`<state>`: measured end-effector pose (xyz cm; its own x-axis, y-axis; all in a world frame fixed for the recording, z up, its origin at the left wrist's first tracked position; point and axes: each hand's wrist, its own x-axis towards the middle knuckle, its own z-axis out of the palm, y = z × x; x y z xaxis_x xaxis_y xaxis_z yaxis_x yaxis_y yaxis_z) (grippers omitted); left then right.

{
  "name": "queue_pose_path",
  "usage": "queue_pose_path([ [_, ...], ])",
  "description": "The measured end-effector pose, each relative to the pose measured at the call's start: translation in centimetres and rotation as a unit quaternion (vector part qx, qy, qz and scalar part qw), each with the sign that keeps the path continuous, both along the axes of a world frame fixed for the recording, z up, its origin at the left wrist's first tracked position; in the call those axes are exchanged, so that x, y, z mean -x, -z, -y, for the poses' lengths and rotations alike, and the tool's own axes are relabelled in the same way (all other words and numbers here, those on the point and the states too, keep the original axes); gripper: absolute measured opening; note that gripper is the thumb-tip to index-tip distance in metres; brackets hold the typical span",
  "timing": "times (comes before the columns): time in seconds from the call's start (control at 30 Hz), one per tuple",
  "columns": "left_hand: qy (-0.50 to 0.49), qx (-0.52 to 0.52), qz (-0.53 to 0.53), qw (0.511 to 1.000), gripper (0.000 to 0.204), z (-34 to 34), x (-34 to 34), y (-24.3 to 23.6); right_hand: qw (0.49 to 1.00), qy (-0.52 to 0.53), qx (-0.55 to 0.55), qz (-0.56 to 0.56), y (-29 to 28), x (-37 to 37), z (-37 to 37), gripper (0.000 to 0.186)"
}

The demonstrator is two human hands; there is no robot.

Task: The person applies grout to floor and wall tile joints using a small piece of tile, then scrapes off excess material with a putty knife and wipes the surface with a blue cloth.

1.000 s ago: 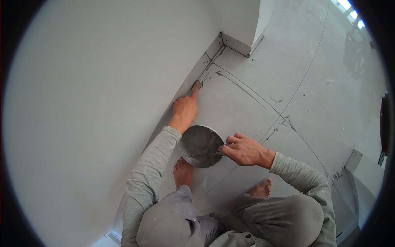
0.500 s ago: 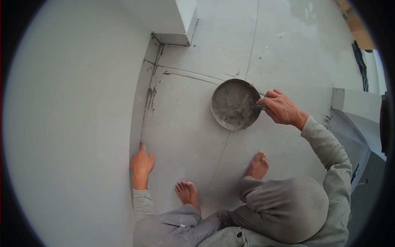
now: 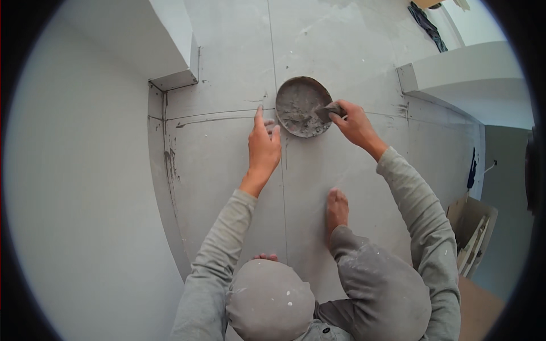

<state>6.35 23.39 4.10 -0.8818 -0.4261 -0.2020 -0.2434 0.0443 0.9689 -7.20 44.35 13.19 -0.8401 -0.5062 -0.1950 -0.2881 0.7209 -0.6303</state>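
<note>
Right grip (image 3: 351, 122) closed on a stiff putty knife (image 3: 327, 112) in the heavy, wet mortar bowl (image 3: 303, 106), best lifted by its rim; left hand (image 3: 264, 146) open, flat on the floor (image 3: 222, 165).

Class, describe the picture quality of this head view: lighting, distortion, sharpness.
Head view: soft even daylight, no hard shadows; fisheye bends the floor joints and blacks out the corners; left hand, right hand and the round grey pan look sharp; brightest at the upper right.

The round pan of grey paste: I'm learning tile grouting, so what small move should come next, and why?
Probably lift a dab of paste out. The right hand has a small scraper dipped in the round pan, and the left hand rests open on the tile floor beside a joint line.
</note>
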Motion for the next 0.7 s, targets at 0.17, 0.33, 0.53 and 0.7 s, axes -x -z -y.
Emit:
queue_pose_path([
  [0.17,-0.044,0.054,0.011,0.997,0.069,-2.0,3.2,1.9,0.969,-0.144,-0.103,-0.171,3.4,-0.5,3.3,0.021],
  [0.33,-0.044,-0.151,0.025,0.987,0.063,-2.5,2.9,2.5,0.978,-0.159,-0.086,-0.106,6.9,-2.2,2.3,0.025],
  [0.53,-0.049,-0.199,0.083,0.975,0.069,-3.9,3.8,1.0,0.995,-0.074,0.003,0.062,7.0,-1.2,1.2,0.022],
  [0.7,-0.031,-0.205,0.017,0.978,0.069,-2.0,2.3,-0.5,0.944,0.083,0.201,0.25,4.6,-2.3,-1.9,0.022],
])
